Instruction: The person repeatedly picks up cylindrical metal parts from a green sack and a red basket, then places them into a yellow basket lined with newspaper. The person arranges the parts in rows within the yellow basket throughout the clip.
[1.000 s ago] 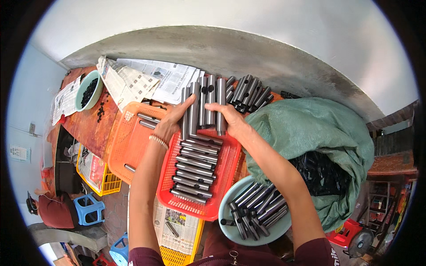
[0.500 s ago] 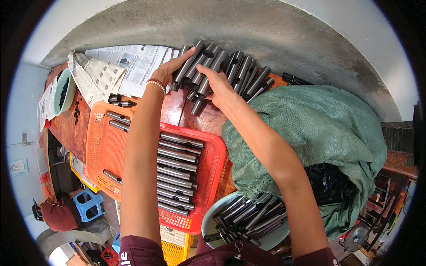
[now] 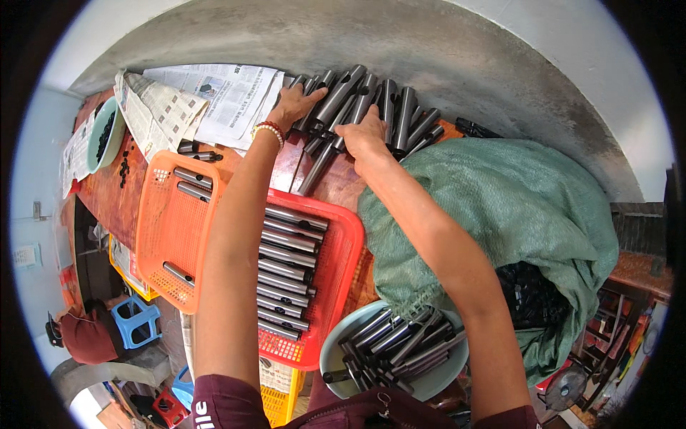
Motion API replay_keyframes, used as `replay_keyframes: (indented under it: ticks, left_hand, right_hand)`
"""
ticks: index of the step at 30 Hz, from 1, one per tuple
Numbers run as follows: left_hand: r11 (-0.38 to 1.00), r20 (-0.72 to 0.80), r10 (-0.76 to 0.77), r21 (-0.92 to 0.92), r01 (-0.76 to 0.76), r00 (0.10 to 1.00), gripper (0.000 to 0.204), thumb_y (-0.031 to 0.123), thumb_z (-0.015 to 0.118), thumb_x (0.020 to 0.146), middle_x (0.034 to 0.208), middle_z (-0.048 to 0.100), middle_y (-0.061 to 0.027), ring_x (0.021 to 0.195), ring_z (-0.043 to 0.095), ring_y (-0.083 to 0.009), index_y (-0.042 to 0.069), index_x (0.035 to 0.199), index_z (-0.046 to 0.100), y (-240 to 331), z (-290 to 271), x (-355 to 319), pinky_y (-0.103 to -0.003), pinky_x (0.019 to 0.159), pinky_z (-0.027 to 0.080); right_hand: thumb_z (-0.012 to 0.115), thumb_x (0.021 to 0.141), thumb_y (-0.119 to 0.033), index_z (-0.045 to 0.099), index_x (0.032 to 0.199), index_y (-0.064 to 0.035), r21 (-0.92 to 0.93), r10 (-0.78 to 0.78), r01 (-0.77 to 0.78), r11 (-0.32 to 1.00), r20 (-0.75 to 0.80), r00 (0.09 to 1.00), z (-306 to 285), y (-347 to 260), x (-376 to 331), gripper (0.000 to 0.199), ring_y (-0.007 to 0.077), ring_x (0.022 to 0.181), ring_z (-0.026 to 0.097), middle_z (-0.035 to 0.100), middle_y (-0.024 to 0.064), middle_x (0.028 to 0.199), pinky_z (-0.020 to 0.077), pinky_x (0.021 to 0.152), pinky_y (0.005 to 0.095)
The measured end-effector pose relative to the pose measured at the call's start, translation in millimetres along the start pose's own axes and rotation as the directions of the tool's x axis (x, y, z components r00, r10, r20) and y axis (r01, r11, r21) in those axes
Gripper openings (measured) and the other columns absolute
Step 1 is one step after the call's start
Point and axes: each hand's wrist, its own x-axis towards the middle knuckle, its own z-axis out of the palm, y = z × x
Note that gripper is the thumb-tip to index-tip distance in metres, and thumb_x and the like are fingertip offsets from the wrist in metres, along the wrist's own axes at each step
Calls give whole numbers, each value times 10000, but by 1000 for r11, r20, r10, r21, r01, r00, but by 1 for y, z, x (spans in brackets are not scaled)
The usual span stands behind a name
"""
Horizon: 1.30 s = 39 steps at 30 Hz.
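Note:
A pile of dark metal tubes (image 3: 341, 96) with round or oval holes leans against the grey wall at the back of the table. My left hand (image 3: 294, 107), with a beaded bracelet at its wrist, rests against the pile's left side, thumb stretched over a tube and fingers apart. On the pile's near side, my right hand (image 3: 368, 139) touches the tubes with thumb and forefinger spread; its other fingers are partly hidden. One thinner metal rod (image 3: 314, 171) sticks out toward me from beneath the pile, between my hands.
Nearer me, a red basket (image 3: 348, 247) holds a row of metal tubes, beside an orange basket (image 3: 146, 236) with a few. A pale green basin (image 3: 332, 343) holds more tubes. The green woven sack (image 3: 493, 193) bulges at right. Newspapers (image 3: 239, 104) lie at back left.
The tubes between my hands have come down onto the pile and spread apart. My left hand has shifted right and slightly lower; my right hand has moved a little right.

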Motion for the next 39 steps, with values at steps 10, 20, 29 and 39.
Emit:
replay_keyframes:
  ticks: [10, 20, 29, 39]
  left_hand:
    - [918, -69, 335, -203, -342, 940, 424, 306, 414, 881, 1108, 483, -304, 1060, 432, -426, -91, 975, 527, 1, -11, -39, -418, 877, 359]
    - [669, -555, 116, -569, -478, 824, 248, 86, 489, 897, 1076, 560, -95, 927, 570, -145, 4, 1130, 518, -56, -109, -270, -280, 814, 460]
    - [557, -513, -799, -828, 63, 314, 258, 164, 522, 892, 941, 585, -78, 729, 587, -130, 0, 1091, 526, -249, -64, -685, -244, 658, 496]
    - [122, -49, -982, -901, 415, 182, 185, 62, 492, 866, 921, 562, -101, 719, 585, -193, 6, 1042, 512, -344, 171, -790, -267, 602, 489]
  right_hand:
    - [588, 729, -12, 283, 1341, -29, 51, -39, 39, 998, -3, 999, -16, 14, -5, 684, 259, 944, 526, 489, 182, 1170, 439, 785, 342]
    - [604, 793, -142, 476, 1202, -102, 190, -279, 234, 954, 263, 924, -61, -29, -127, 431, 195, 1043, 469, 443, 101, 1151, 464, 798, 335]
    - [542, 789, -14, 548, 1043, -19, 112, -276, 827, 551, 960, 54, 67, 10, -372, 254, 215, 878, 556, 541, 96, 958, 452, 761, 289]
    - [507, 832, -202, 545, 1055, -29, -73, 546, 997, 20, 836, 50, 211, 267, -435, 286, 337, 1007, 532, 535, 195, 1077, 431, 846, 420]
